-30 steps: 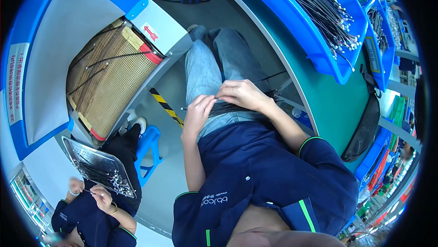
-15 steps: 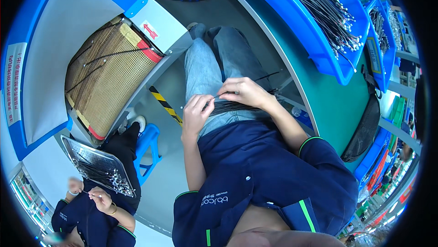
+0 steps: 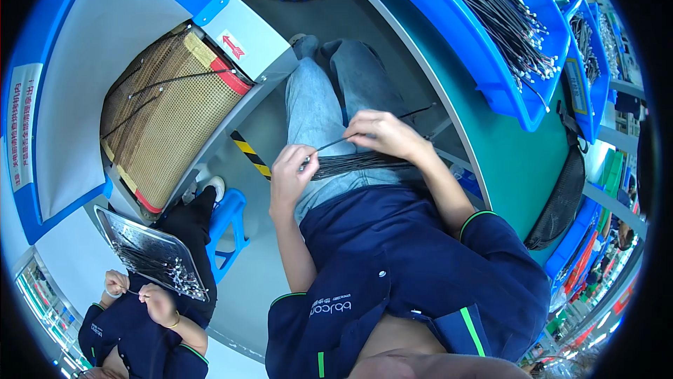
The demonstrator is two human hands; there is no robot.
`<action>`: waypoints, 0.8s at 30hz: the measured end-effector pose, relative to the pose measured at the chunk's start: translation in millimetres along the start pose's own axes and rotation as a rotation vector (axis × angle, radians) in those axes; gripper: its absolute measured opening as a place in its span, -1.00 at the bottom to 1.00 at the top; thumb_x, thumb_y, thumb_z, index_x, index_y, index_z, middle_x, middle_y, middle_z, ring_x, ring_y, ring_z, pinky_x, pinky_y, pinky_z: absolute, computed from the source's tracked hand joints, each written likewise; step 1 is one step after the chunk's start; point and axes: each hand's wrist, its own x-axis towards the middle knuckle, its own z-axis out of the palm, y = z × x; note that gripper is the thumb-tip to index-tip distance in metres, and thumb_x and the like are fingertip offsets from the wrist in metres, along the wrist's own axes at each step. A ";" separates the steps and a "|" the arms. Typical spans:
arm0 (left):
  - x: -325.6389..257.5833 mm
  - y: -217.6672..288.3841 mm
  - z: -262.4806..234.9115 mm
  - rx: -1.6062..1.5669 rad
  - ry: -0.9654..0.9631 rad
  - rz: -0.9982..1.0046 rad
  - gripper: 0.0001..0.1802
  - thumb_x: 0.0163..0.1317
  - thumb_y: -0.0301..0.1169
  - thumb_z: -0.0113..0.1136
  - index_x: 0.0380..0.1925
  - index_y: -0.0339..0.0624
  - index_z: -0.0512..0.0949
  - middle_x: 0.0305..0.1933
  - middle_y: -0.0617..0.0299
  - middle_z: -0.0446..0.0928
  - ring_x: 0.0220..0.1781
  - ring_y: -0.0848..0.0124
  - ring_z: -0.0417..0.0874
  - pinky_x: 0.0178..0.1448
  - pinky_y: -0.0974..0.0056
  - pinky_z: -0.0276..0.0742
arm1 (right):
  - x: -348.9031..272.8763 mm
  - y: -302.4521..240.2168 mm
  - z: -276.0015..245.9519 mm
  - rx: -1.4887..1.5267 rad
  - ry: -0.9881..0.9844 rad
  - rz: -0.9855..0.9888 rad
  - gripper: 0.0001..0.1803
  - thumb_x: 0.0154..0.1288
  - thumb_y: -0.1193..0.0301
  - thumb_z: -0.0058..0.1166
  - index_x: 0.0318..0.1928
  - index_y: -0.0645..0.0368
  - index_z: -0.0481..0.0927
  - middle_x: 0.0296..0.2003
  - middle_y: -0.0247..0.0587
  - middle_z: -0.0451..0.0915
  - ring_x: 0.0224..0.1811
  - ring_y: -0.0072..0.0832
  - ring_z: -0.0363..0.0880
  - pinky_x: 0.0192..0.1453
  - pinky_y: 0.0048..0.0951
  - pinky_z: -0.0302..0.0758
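A thin black cable (image 3: 334, 143) stretches between my two hands above my lap. My left hand (image 3: 293, 172) is closed around its near left end, fingers curled in. Farther right, my right hand (image 3: 382, 132) pinches the same cable, and its tail sticks out past the knuckles toward a pale tip at the right. Across my thighs, just under the hands, lies a bundle of black cables (image 3: 361, 163). My right wrist and forearm cover the bundle's right end.
On the left stands a machine with a mesh conveyor belt (image 3: 186, 99) carrying a few cables. A co-worker handles a cable beside a metal tray (image 3: 151, 249) near a blue stool (image 3: 228, 228). At right, a green table (image 3: 498, 162) bears a blue bin (image 3: 484, 50) full of cables.
My hands have moved apart, the left one toward me and leftward, the right one slightly up and right. More of the cable between them and of the bundle shows.
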 end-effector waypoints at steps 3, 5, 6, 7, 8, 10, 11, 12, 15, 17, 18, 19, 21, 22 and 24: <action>-3.7 -10.4 -6.8 -0.051 0.035 -0.091 -0.88 0.00 -0.62 0.23 -0.41 -0.30 0.54 -0.39 0.12 0.56 -0.33 0.27 0.60 -0.20 0.27 0.48 | -5.0 8.2 -13.6 -0.042 0.033 0.053 -0.83 0.09 0.55 0.18 -0.24 0.20 0.64 -0.32 -0.20 0.55 -0.26 -0.29 0.59 -0.17 -0.35 0.54; -2.8 -12.1 -8.7 -0.102 0.045 -0.169 -0.89 0.02 -0.62 0.23 -0.40 -0.31 0.54 -0.39 0.12 0.55 -0.35 0.31 0.59 -0.21 0.29 0.47 | -4.6 4.6 -18.7 -0.045 0.044 0.102 -0.80 0.07 0.59 0.18 -0.23 0.19 0.65 -0.32 -0.22 0.53 -0.27 -0.34 0.59 -0.18 -0.37 0.55; -1.9 -12.4 -8.6 -0.098 0.048 -0.184 -0.90 0.05 -0.59 0.24 -0.40 -0.31 0.53 -0.39 0.13 0.55 -0.36 0.35 0.58 -0.22 0.30 0.46 | -4.6 2.5 -19.2 -0.056 0.046 0.119 -0.80 0.07 0.59 0.19 -0.23 0.18 0.65 -0.32 -0.23 0.53 -0.28 -0.34 0.59 -0.18 -0.37 0.55; -1.5 -14.8 -8.1 -0.107 0.046 -0.199 -0.88 0.05 -0.58 0.25 -0.37 -0.31 0.54 -0.38 0.14 0.56 -0.35 0.36 0.59 -0.20 0.31 0.47 | -4.7 0.7 -19.6 -0.067 0.051 0.137 -0.79 0.07 0.59 0.19 -0.23 0.18 0.66 -0.33 -0.23 0.53 -0.28 -0.35 0.59 -0.18 -0.36 0.55; -2.0 -18.7 -7.1 -0.116 0.045 -0.213 -0.86 0.06 -0.57 0.25 -0.34 -0.31 0.54 -0.37 0.14 0.57 -0.34 0.37 0.59 -0.19 0.32 0.48 | -4.5 -0.6 -19.8 -0.061 0.064 0.143 -0.80 0.07 0.58 0.20 -0.23 0.18 0.65 -0.33 -0.22 0.53 -0.29 -0.34 0.59 -0.18 -0.36 0.55; -2.2 -21.4 -5.8 -0.199 0.047 -0.295 -0.81 0.07 -0.56 0.27 -0.28 -0.30 0.53 -0.35 0.14 0.58 -0.30 0.40 0.61 -0.16 0.34 0.50 | -3.9 -1.9 -19.3 -0.048 0.089 0.154 -0.81 0.08 0.55 0.21 -0.23 0.19 0.64 -0.33 -0.22 0.53 -0.30 -0.32 0.60 -0.19 -0.35 0.55; -2.3 -21.3 -4.8 -0.273 0.050 -0.363 -0.78 0.08 -0.55 0.28 -0.24 -0.29 0.53 -0.34 0.14 0.59 -0.28 0.41 0.62 -0.14 0.35 0.51 | -3.2 -0.6 -18.8 -0.062 0.090 0.141 -0.82 0.08 0.54 0.21 -0.24 0.20 0.63 -0.34 -0.21 0.54 -0.30 -0.30 0.60 -0.19 -0.34 0.55; -2.3 -21.4 -3.8 -0.347 0.052 -0.430 -0.75 0.09 -0.54 0.29 -0.20 -0.28 0.53 -0.33 0.13 0.60 -0.25 0.42 0.63 -0.12 0.35 0.52 | -2.0 1.5 -18.2 -0.075 0.091 0.129 -0.82 0.09 0.52 0.22 -0.24 0.21 0.63 -0.34 -0.20 0.54 -0.30 -0.28 0.59 -0.19 -0.34 0.54; -6.9 -35.7 7.5 -0.348 0.025 -0.603 -0.67 0.12 -0.53 0.29 -0.09 -0.28 0.50 -0.27 0.13 0.60 -0.18 0.45 0.63 -0.04 0.38 0.53 | 1.8 -0.8 -16.3 -0.090 0.096 0.105 -0.83 0.10 0.50 0.22 -0.26 0.22 0.61 -0.36 -0.18 0.55 -0.30 -0.23 0.59 -0.19 -0.33 0.54; -12.6 -41.5 31.4 -0.631 0.104 -0.595 -0.66 0.15 -0.53 0.28 -0.06 -0.28 0.49 -0.23 0.15 0.60 -0.15 0.46 0.61 -0.01 0.39 0.52 | 5.0 -3.0 -11.1 -0.086 0.097 0.102 -0.84 0.11 0.49 0.21 -0.26 0.22 0.60 -0.37 -0.16 0.55 -0.30 -0.21 0.59 -0.20 -0.32 0.54; -14.0 -40.7 44.6 -0.773 0.141 -0.587 -0.66 0.16 -0.53 0.27 -0.04 -0.29 0.49 -0.21 0.15 0.59 -0.13 0.47 0.61 0.00 0.40 0.52 | 6.3 -4.1 -7.6 -0.080 0.099 0.109 -0.84 0.12 0.49 0.20 -0.26 0.23 0.60 -0.37 -0.15 0.55 -0.30 -0.21 0.59 -0.20 -0.31 0.54; -10.7 -34.9 54.3 -0.906 0.147 -0.592 -0.62 0.19 -0.52 0.26 0.01 -0.30 0.46 -0.16 0.20 0.58 -0.10 0.49 0.59 0.02 0.41 0.51 | 8.1 -4.8 -4.7 -0.072 0.101 0.118 -0.84 0.12 0.49 0.20 -0.26 0.23 0.60 -0.37 -0.14 0.55 -0.30 -0.20 0.58 -0.20 -0.31 0.53; -2.1 -9.0 63.0 -1.220 0.212 -0.661 -0.63 0.22 -0.52 0.22 0.04 -0.30 0.45 -0.17 0.19 0.57 -0.08 0.49 0.58 0.01 0.41 0.52 | 12.2 -8.3 -0.3 -0.093 0.098 0.097 -0.85 0.11 0.52 0.21 -0.26 0.25 0.62 -0.37 -0.14 0.57 -0.31 -0.27 0.60 -0.21 -0.35 0.54; -1.7 -5.5 68.0 -1.283 0.249 -0.649 -0.65 0.24 -0.52 0.20 0.03 -0.31 0.45 -0.18 0.19 0.57 -0.09 0.49 0.58 0.01 0.41 0.53 | 14.2 -11.3 1.0 -0.104 0.083 0.099 -0.84 0.11 0.51 0.21 -0.26 0.25 0.62 -0.37 -0.14 0.57 -0.32 -0.26 0.60 -0.21 -0.35 0.54; -1.7 -2.2 73.9 -1.408 0.323 -0.623 -0.68 0.27 -0.51 0.17 0.02 -0.33 0.46 -0.19 0.18 0.57 -0.11 0.49 0.59 0.00 0.41 0.54 | 16.9 -14.8 3.8 -0.111 0.064 0.096 -0.85 0.11 0.48 0.21 -0.27 0.23 0.62 -0.38 -0.15 0.56 -0.33 -0.23 0.59 -0.22 -0.32 0.53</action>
